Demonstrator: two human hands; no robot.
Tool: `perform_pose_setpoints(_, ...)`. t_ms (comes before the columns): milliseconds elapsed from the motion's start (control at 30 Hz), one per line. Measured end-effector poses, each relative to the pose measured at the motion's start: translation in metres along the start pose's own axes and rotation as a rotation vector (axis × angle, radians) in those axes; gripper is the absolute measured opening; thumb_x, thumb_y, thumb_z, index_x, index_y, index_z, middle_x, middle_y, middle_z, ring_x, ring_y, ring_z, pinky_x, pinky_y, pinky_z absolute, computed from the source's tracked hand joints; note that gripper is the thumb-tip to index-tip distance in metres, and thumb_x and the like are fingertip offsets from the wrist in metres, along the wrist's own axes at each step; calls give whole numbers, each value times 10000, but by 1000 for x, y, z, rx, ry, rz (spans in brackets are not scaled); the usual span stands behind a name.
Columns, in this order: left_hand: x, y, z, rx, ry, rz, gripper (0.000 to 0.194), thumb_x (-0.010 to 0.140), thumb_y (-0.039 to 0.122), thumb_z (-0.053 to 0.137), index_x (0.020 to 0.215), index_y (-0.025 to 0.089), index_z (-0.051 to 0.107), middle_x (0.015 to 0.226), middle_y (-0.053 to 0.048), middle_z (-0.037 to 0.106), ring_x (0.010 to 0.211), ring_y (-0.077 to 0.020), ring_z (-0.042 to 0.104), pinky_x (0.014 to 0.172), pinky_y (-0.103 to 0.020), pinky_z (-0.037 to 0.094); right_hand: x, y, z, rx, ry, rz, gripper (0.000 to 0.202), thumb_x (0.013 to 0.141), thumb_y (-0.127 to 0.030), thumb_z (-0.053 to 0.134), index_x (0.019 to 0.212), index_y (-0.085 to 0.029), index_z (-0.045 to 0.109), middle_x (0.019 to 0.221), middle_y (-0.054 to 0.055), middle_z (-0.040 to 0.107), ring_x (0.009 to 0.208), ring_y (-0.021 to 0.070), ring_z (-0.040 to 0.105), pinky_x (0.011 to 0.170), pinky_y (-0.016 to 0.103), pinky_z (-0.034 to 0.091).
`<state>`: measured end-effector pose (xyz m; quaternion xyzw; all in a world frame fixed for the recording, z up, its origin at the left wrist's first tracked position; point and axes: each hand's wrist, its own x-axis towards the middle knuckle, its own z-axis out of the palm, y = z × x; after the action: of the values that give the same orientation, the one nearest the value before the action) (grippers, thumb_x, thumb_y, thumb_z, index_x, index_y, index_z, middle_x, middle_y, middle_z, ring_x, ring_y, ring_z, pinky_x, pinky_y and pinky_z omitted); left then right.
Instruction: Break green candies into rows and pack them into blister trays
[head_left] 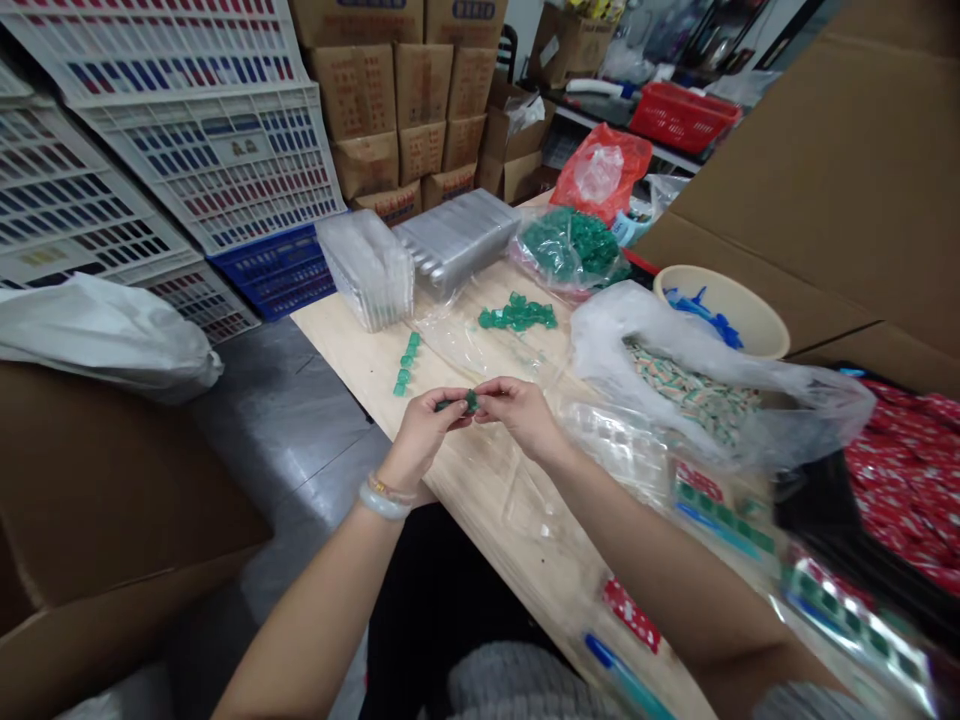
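1. Green piece (471, 400), small and partly hidden, sits between the two hands, just above the worktop (480, 485).
2. Left hand (424, 428): thumb and fingers are drawn together on the piece in a narrow pinch; I cannot tell whether they hold more than one.
3. Right hand (521, 412): its thumb and fingers close on the piece's other side, with hardly any gap.
4. Step in hand, as I judge it: two-handed handling of the piece; whether it is being joined, parted or turned, I cannot tell.
5. Beyond the hands lies a loose green heap (517, 313); left of it, a short green row (406, 365) runs near the worktop's edge.
6. Next move seems to call for a light, steady fingertip grip, since so small a piece could slip.
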<state>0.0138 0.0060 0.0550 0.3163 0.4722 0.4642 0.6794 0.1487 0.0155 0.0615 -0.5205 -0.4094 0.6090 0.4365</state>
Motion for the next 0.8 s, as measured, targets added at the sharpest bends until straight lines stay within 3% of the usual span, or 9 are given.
perform_pose_setpoints(200, -8, 3, -1, -67, 28, -34, 250, 533, 202, 724, 738, 113, 611, 721, -25, 643, 632, -107, 600, 725, -307, 489, -5, 5, 5, 17, 12, -67, 185, 563, -254, 646, 684, -164, 538, 519, -56, 546, 484, 90, 548, 526, 249, 484)
perform_pose_setpoints(367, -12, 1, 1, -50, 94, 0, 260, 530, 202, 723, 747, 121, 604, 729, -2, 620, 641, -86, 577, 706, -272, 482, -10, 7, 5, -388, 58, -223, 89, 632, -251, 596, 654, -170, 564, 593, -11, 577, 545, 107, 546, 544, 245, 445)
perform_pose_setpoints(467, -13, -3, 4, -34, 104, 37, 261, 554, 216, 709, 778, 131, 605, 749, 1, 613, 661, -82, 569, 713, -264, 475, -12, 5, 4, -514, 75, -262, 61, 636, -230, 595, 665, -177, 587, 649, 6, 602, 588, 117, 556, 572, 250, 446)
perform_pose_setpoints(600, -14, -8, 9, 29, 135, 118, 236, 602, 245, 677, 801, 139, 607, 764, -7, 615, 650, -90, 562, 699, -266, 473, -11, 1, 1, -340, 30, -126, 101, 613, -255, 625, 636, -165, 585, 612, 3, 601, 575, 122, 569, 592, 272, 474)
perform_pose_setpoints(700, -14, -11, 11, 245, 144, 256, 214, 661, 271, 631, 841, 155, 623, 771, -18, 627, 655, -110, 562, 669, -260, 467, -9, -2, -2, -80, -44, 15, 170, 566, -282, 668, 607, -149, 569, 575, -9, 588, 556, 114, 576, 618, 286, 495)
perform_pose_setpoints(800, -15, -13, 13, 435, 162, 371, 198, 701, 270, 595, 870, 172, 631, 835, -33, 639, 743, -136, 576, 704, -255, 457, -8, -2, -3, -2, -30, 48, 167, 512, -225, 691, 565, -141, 556, 526, -29, 560, 525, 96, 559, 621, 273, 497)
